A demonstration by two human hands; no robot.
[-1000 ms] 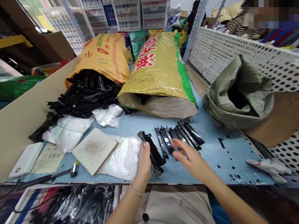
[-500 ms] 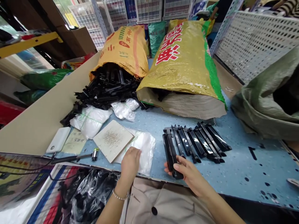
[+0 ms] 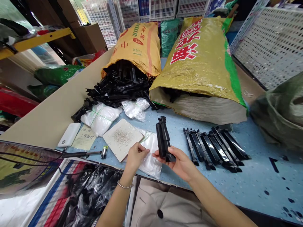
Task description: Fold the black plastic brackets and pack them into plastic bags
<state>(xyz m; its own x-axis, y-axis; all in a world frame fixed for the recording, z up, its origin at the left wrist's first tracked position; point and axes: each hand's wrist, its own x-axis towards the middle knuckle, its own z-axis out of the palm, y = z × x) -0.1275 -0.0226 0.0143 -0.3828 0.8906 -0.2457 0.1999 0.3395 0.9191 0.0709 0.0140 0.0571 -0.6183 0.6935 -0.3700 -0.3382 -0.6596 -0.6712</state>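
My right hand (image 3: pixel 176 160) grips a pair of black plastic parts (image 3: pixel 163 138), held upright above the blue table. Just left of it, my left hand (image 3: pixel 138 156) pinches the edge of a clear plastic bag at the stack of clear bags (image 3: pixel 152 157). That stack lies partly beneath a square white tile (image 3: pixel 121 138) with small specks on it. On the right, a row of several glossy black parts (image 3: pixel 213 148) lies side by side on the table.
A black heap (image 3: pixel 118 85) spills from an orange sack (image 3: pixel 139 44). Beside it lies an open yellow-green sack (image 3: pixel 196 69). Bundled clear bags (image 3: pixel 100 118), a white device (image 3: pixel 69 135), a paper note (image 3: pixel 84 138) and a black-handled tool (image 3: pixel 78 154) are at the left. A grey-green sack (image 3: pixel 279 110) stands right.
My right hand has lifted the black parts and brought them left, away from the row and closer to my left hand. The camera view has shifted slightly.
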